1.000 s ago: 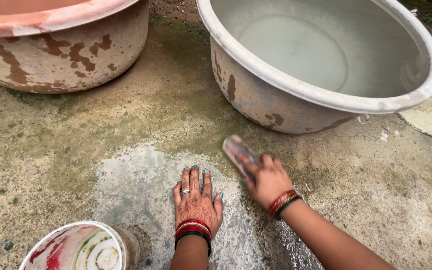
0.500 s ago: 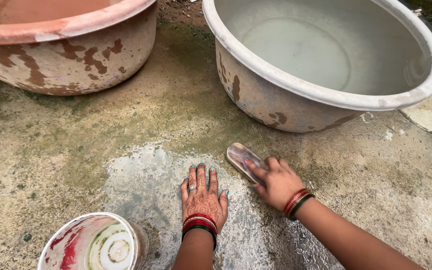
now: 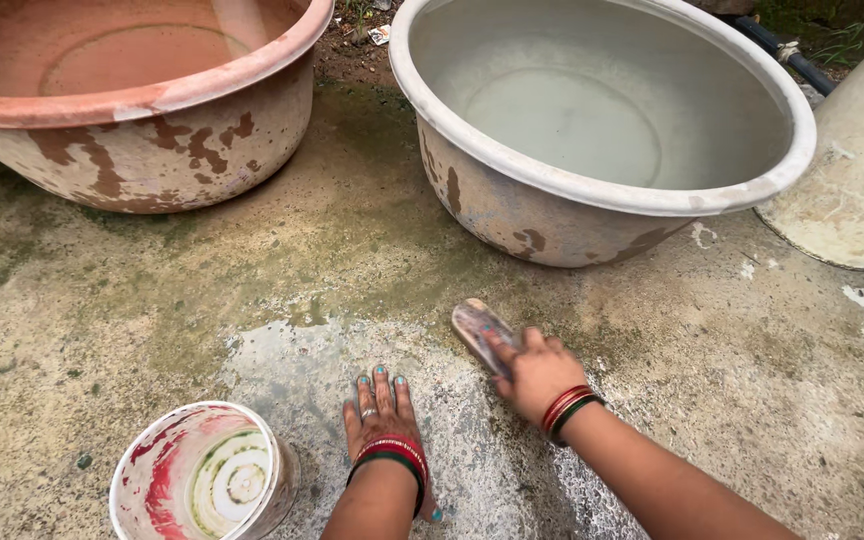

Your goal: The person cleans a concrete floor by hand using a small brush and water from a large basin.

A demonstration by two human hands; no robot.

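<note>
The concrete floor (image 3: 152, 300) is stained green and brown, with a wet, pale patch (image 3: 352, 360) in the near middle. On it stand a pink tub (image 3: 152, 150) far left, a grey tub (image 3: 552, 210) far right, a white drum (image 3: 852, 190) at the right edge and a small paint-streaked bucket (image 3: 202, 480) near left. The left hand (image 3: 382, 415) lies flat on the wet patch; a brush (image 3: 482, 335) rests just to its right.

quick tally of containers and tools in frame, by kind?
Large tubs: 2, a pink tub and a grey tub
Small bucket: 1
Pale container at the right edge: 1, partly cut off
Scrub brush: 1, in the right hand; the left hand lies flat on the wet floor
Total: 5
</note>
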